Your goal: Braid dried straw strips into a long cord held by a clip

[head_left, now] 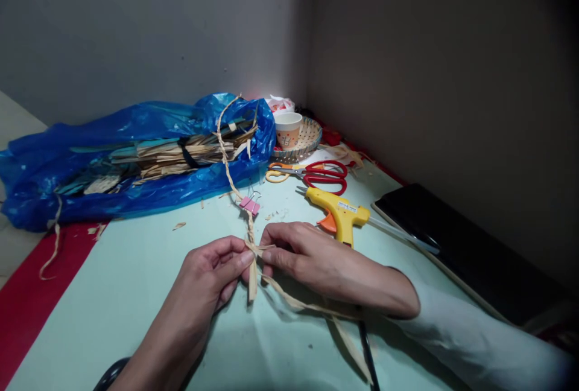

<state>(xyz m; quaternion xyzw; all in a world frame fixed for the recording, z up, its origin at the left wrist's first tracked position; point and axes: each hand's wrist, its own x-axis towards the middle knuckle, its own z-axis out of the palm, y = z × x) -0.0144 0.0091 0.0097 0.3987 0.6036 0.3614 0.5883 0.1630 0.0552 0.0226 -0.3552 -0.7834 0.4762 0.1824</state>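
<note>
Quite knobbly, slender straw braid (pixel 250 231)

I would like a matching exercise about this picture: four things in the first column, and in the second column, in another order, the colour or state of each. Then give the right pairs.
Things:
1. braid
2. clip
3. glue gun
4. bag

Colours or states:
A. blue, with dry strips inside
B. pink, fastened on the braid
C. yellow, with an orange trigger
D. near end held by left hand and right hand

Right pairs: 1-D, 2-B, 3-C, 4-A
</note>
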